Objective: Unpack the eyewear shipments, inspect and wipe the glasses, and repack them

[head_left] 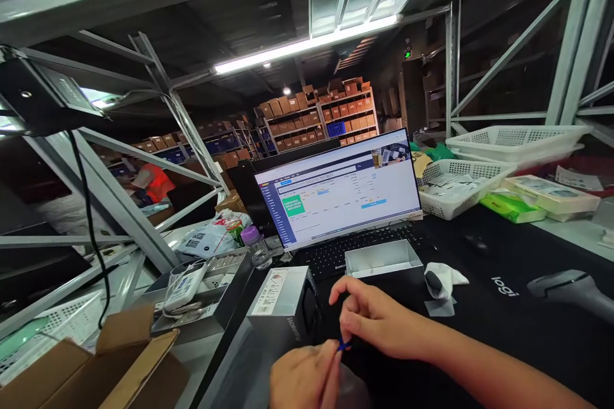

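Observation:
My left hand [304, 376] is closed in a pinch at the bottom middle, its fingertips on a small blue strip [343, 346]. My right hand [378, 319] meets it from the right, with the thumb and lower fingers pinched at the strip's upper end and the index finger curled apart. What kind of thing the strip is does not show clearly. Around and below my left hand lies a translucent grey plastic bag [235, 367]. Just beyond it stands a grey box [283, 297] with a white label. Behind my right hand sits an open silver-grey box part [384, 262].
A monitor [336, 198] and keyboard [336, 252] stand ahead. On the black mat lie a crumpled white wrapper [446, 279] and a barcode scanner [570, 291]. White baskets [455, 195] are at right; an open carton [96, 364] and a box of small goods [201, 297] at left.

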Available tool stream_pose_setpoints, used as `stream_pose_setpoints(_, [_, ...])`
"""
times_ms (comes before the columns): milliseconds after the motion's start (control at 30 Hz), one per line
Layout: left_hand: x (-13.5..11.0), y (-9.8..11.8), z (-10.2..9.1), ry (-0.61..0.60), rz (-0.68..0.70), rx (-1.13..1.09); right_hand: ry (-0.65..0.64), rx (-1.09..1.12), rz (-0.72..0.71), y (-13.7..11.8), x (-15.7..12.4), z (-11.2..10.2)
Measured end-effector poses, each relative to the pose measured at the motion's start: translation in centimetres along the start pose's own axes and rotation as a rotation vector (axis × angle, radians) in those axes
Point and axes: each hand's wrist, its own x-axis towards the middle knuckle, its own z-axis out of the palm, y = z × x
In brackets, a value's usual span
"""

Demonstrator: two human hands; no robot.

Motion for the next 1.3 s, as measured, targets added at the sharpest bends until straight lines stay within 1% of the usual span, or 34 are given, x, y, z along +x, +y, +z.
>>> stream_pose_setpoints(33, [-0.1, 0.1, -0.1, -0.072, -0.176, -0.150, -0.022, -0.115, -0.060, -0.3, -0.3, 0.0])
stream_pose_setpoints(100, [-0.1, 0.3, -0.2, -0.221, -0.618, -0.545, -0.066, -0.361, -0.197, -0.6, -0.7, 0.0])
stream_pose_setpoints(133, [-0.1, 0.3, -0.2, -0.272, -0.818, -0.750, -0.070, -0.470, -0.293, -0.6, -0.8, 0.1])
stream_pose_setpoints(167, [0.0, 0.3, -0.1, -0.292, -0.978, -0.936, -0.056, -0.559, -0.401, -0.5, -0.7, 0.3])
stream_pose_setpoints(200, [0.2, 0.3, 0.0, -0.282, -1.098, -1.086, -0.026, -0.623, -0.508, -0.2, -0.6, 0.3])
stream_pose_setpoints(233, [0.3, 0.3, 0.1, -0.250, -1.177, -1.193, 0.000, -0.667, -0.598, 0.0, -0.5, 0.4])
stream_pose_setpoints(300, [0.6, 0.4, 0.3, -0.171, -1.261, -1.279, 0.036, -0.709, -0.697, 0.6, -0.2, 0.4])
stream_pose_setpoints(333, [0.8, 0.5, 0.4, -0.147, -1.290, -1.285, 0.049, -0.712, -0.716, 0.8, -0.1, 0.4])
stream_pose_setpoints(400, [0.9, 0.6, 0.5, -0.137, -1.312, -1.275, 0.073, -0.684, -0.736, 1.1, 0.1, 0.4])
stream_pose_setpoints(533, [1.0, 0.5, 0.7, -0.136, -1.280, -1.263, 0.156, -0.480, -0.771, 1.2, 0.2, 0.6])
stream_pose_setpoints(600, [1.1, 0.3, 0.8, -0.128, -1.267, -1.251, 0.215, -0.402, -0.710, 1.2, 0.2, 0.8])
stream_pose_setpoints(700, [1.5, 0.1, 1.0, -0.089, -1.257, -1.209, 0.315, -0.377, -0.550, 1.4, 0.3, 0.9])
stream_pose_setpoints(767, [1.7, 0.1, 1.0, -0.081, -1.243, -1.183, 0.338, -0.351, -0.442, 1.4, 0.3, 0.9])
stream_pose_setpoints(833, [2.0, 0.1, 1.0, -0.093, -1.225, -1.166, 0.327, -0.298, -0.376, 1.3, 0.3, 0.9])
stream_pose_setpoints(933, [2.3, 0.1, 1.0, -0.124, -1.210, -1.149, 0.352, -0.180, -0.340, 0.8, 0.4, 0.5])
stream_pose_setpoints(1067, [2.6, -0.2, 0.9, -0.100, -1.224, -1.098, 0.408, -0.064, -0.225, 0.0, 0.5, -0.7])
stream_pose_setpoints(1133, [2.7, -0.4, 0.9, -0.108, -1.219, -1.065, 0.387, -0.047, -0.219, -0.2, 0.6, -1.3])
stream_pose_setpoints(1233, [2.7, -0.6, 0.9, -0.157, -1.186, -1.046, 0.357, -0.034, -0.228, -0.3, 0.7, -1.8])
stream_pose_setpoints(1300, [2.7, -0.5, 0.9, -0.194, -1.166, -1.055, 0.351, -0.068, -0.234, -0.2, 0.7, -1.9])
